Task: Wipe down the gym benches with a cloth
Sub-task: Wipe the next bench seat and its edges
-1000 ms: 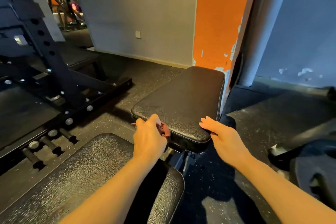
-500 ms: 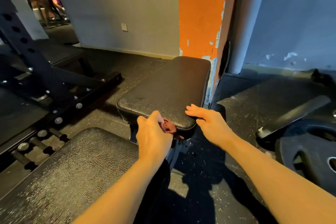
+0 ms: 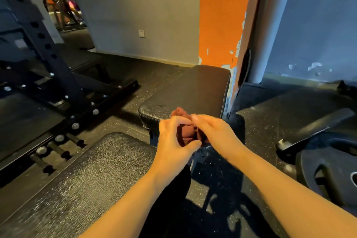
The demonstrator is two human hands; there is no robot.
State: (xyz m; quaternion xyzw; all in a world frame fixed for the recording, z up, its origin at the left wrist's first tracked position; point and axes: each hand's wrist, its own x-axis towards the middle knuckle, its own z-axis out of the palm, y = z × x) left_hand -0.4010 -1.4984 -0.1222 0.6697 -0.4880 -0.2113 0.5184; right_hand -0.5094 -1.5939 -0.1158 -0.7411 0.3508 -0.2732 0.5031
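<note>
Maroon cloth: I see it bunched between both hands, just above the near edge of the far pad.
Left hand: fingers curled over the cloth's top, thumb pressed under it, gripping.
Right hand: fingers bent onto the cloth from the other side, pinching it.
Far bench pad: black vinyl, running away toward the orange wall.
Near bench pad: textured black, under my left forearm.
Rack: black steel with bolts, left.
Weight plate: flat on the floor, right.
</note>
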